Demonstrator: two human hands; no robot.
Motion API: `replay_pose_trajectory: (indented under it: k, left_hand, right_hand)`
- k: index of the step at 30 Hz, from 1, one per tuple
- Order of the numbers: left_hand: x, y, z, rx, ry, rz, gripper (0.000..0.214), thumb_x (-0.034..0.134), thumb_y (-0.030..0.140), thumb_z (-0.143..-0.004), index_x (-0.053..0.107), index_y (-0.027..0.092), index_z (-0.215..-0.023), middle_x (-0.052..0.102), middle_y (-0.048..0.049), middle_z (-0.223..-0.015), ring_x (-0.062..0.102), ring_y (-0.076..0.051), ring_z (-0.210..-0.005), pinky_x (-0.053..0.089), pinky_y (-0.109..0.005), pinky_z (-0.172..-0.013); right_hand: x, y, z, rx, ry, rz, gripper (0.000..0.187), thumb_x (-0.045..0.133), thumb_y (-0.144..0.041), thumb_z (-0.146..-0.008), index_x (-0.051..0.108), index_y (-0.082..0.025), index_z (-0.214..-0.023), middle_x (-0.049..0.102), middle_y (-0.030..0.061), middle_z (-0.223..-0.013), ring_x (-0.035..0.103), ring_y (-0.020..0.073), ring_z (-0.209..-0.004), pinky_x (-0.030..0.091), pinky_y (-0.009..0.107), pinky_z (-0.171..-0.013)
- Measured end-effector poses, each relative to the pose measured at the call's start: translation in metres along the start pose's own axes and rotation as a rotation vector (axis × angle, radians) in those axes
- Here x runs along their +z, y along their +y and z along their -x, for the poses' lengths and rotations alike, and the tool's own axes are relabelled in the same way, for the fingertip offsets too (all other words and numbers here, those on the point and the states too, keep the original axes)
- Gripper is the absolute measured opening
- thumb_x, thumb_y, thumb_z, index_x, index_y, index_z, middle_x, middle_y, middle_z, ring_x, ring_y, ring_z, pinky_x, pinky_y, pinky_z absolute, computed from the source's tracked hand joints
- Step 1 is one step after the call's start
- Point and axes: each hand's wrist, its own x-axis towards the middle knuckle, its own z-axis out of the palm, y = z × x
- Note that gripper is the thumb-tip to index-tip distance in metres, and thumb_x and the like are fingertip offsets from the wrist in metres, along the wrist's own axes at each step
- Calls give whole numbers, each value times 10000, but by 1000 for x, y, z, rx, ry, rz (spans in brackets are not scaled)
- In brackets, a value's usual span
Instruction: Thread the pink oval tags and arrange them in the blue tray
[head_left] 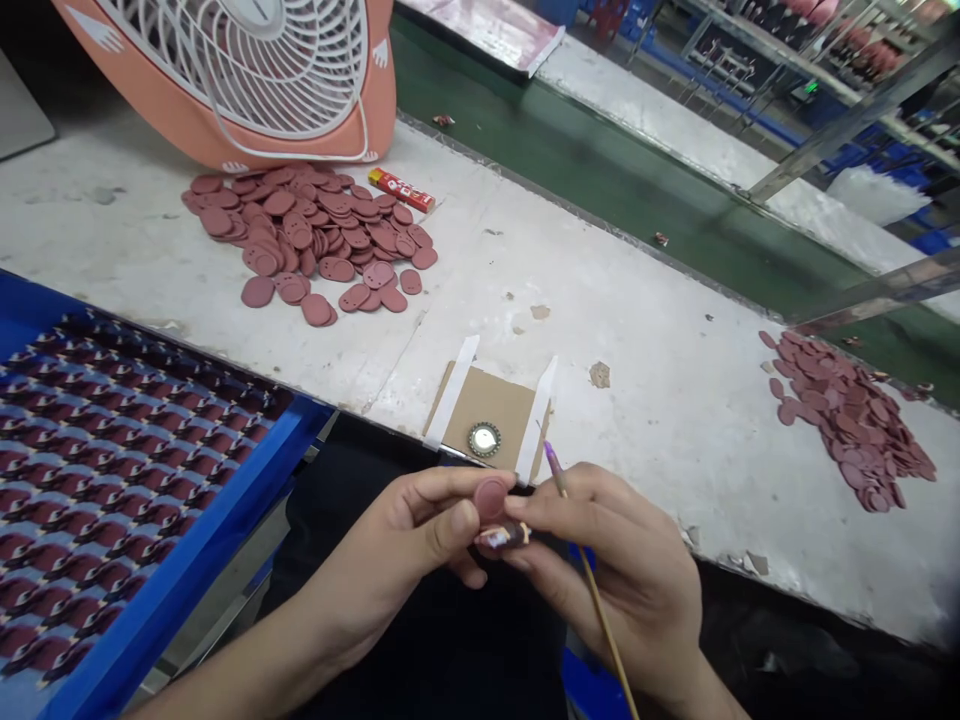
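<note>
My left hand is closed, pinching a reddish-brown oval disc between thumb and fingers. Just below the disc is a small painted piece in dark brown, white and orange; the fingertips of my right hand close around its right side. A thin paintbrush with a purple collar also rests in my right hand, its tip pointing up and away. Whether the disc and the painted piece are joined, I cannot tell. Beyond the fingers, a bottle cap lies on a cardboard square taped at both sides.
A heap of reddish-brown oval discs lies before an orange fan. Beside it is a small red-and-yellow packet. Another heap of discs sits at right. At left, a blue tray holds rows of painted pieces.
</note>
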Motion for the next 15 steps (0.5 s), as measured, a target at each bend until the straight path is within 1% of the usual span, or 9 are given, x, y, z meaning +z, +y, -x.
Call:
replay_pose_trajectory:
  k: [1,3,5,6,8,9,11,13,15]
  left_hand:
    - [1,-1,1,56,29,-13,257,783,387,-800,804,249,-1016,786,-38,-899,684,-111,-736,562,-139,-612]
    - [2,-4,2,191,103,-22,277,806,396,-771,804,263,-1013,799,-40,-896,705,-117,-726,574,-152,-651]
    - [3,-8,3,323,165,-44,321,890,344,-664,813,271,-967,800,-27,-846,703,-110,-665,576,-149,-641]
    - [4,-9,4,375,184,-60,363,930,300,-596,817,275,-940,795,-17,-813,690,-102,-622,573,-142,-614]
    - [5,-10,4,432,201,-79,410,965,218,-513,819,283,-891,787,4,-762,666,-85,-566,561,-124,-571]
    - [6,-10,4,439,206,-74,382,959,197,-528,819,286,-871,786,10,-748,662,-80,-561,558,-118,-567]
    - [7,-9,3,453,220,-44,271,920,182,-614,817,285,-843,786,18,-721,670,-73,-578,556,-106,-586]
    - [7,-9,2,465,246,-4,201,886,170,-671,814,280,-823,795,17,-736,696,-81,-634,566,-111,-631]
    - [5,-10,2,455,292,22,185,876,167,-684,809,278,-816,793,22,-741,698,-82,-648,570,-118,-634]
  right_hand:
    - [2,0,3,-49,30,54,190,668,-62,-937,699,-137,-1110,638,35,-868,636,130,-760,562,217,-641]
    - [6,2,8,-157,104,195,257,654,-15,-925,694,-131,-1151,646,40,-881,647,150,-772,567,234,-616]
    - [12,4,12,-254,172,338,288,666,0,-912,695,-116,-1174,660,49,-906,661,180,-814,583,259,-630]
    - [15,4,12,-304,206,391,270,679,-10,-911,703,-106,-1162,664,52,-912,664,185,-818,587,262,-629]
    - [23,5,10,-355,271,453,220,702,-36,-915,720,-99,-1126,669,50,-915,669,181,-812,593,262,-628]
    - [27,5,8,-363,290,464,209,711,-40,-914,725,-99,-1114,672,47,-917,671,176,-806,595,259,-629]
    - [35,4,5,-360,316,469,225,729,-34,-902,725,-110,-1113,676,41,-923,674,172,-802,598,259,-637]
    - [38,4,5,-354,296,461,244,722,-39,-910,716,-115,-1142,675,44,-926,675,181,-816,595,269,-647]
    - [34,6,10,-351,264,452,250,699,-81,-945,701,-138,-1189,674,44,-956,670,192,-856,591,280,-679]
